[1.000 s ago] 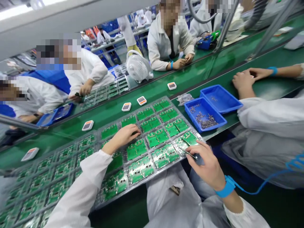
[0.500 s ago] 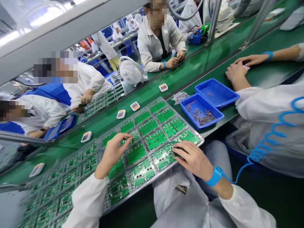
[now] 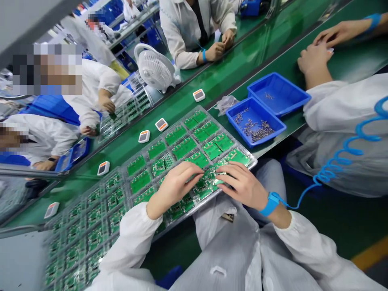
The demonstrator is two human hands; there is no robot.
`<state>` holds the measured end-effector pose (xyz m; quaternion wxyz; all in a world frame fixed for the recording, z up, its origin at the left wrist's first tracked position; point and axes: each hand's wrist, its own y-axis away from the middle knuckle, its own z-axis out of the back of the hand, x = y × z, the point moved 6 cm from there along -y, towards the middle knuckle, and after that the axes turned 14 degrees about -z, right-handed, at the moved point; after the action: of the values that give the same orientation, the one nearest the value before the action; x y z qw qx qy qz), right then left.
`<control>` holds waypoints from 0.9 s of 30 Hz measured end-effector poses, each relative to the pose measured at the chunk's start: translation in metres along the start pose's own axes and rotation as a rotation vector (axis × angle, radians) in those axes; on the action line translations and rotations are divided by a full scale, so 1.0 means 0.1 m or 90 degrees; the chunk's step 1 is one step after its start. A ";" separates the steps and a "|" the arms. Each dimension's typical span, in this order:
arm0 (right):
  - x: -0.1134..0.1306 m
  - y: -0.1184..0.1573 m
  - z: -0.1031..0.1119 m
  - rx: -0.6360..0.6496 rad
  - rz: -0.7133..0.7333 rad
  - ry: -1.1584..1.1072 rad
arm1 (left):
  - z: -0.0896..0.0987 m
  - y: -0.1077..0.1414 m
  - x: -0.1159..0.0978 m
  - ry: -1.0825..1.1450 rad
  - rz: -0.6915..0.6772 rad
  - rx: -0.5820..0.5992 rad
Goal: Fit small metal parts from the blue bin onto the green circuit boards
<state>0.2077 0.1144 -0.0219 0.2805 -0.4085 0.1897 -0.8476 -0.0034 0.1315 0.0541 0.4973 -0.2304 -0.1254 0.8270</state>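
In the head view, my left hand (image 3: 180, 184) is over the tray, thumb and forefinger tips pinched close together; whatever they hold is too small to make out. My right hand (image 3: 242, 184), wearing a blue wrist strap (image 3: 270, 204), faces it with fingers bent and tips close together at a green circuit board (image 3: 206, 182) near the tray's front edge. What lies between its fingertips is unclear. A clear plastic tray (image 3: 254, 162) holds rows of green circuit boards in compartments. One cell left of my hands shows a white mesh pattern (image 3: 167, 161).
To the right are two blue bins, the nearer bin (image 3: 253, 141) holding many small metal parts. A plastic bag (image 3: 226, 104) lies beside them. Several white timers (image 3: 161, 124) line the green bench. A co-worker's hands (image 3: 315, 60) are at right; a fan (image 3: 155, 70) stands opposite.
My left hand has moved right and toward me, from a middle cell to close beside my right hand. My right hand stays at the front boards. The camera view has tilted down.
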 end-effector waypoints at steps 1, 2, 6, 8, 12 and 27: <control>0.00 0.00 0.02 -0.013 -0.020 -0.018 | -0.04 -0.04 -0.02 0.011 -0.006 0.002; 0.00 -0.01 0.05 -0.027 -0.044 -0.040 | -0.07 -0.08 -0.05 0.024 -0.013 0.004; 0.05 -0.05 0.10 -0.070 -0.123 -0.132 | -0.19 -0.22 -0.12 0.077 -0.025 0.005; 0.06 -0.07 0.11 -0.085 -0.156 -0.163 | -0.24 -0.27 -0.14 0.094 -0.021 -0.002; -0.01 -0.10 0.11 -0.104 -0.232 -0.210 | -0.26 -0.30 -0.15 0.093 -0.014 -0.033; 0.04 -0.14 0.10 -0.128 -0.177 -0.188 | -0.18 -0.26 -0.20 0.129 0.007 -0.086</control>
<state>0.2091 0.1220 -0.0062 0.1440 -0.5761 0.1718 -0.7860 0.0334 0.1259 0.0545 0.4860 -0.3461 -0.1285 0.7922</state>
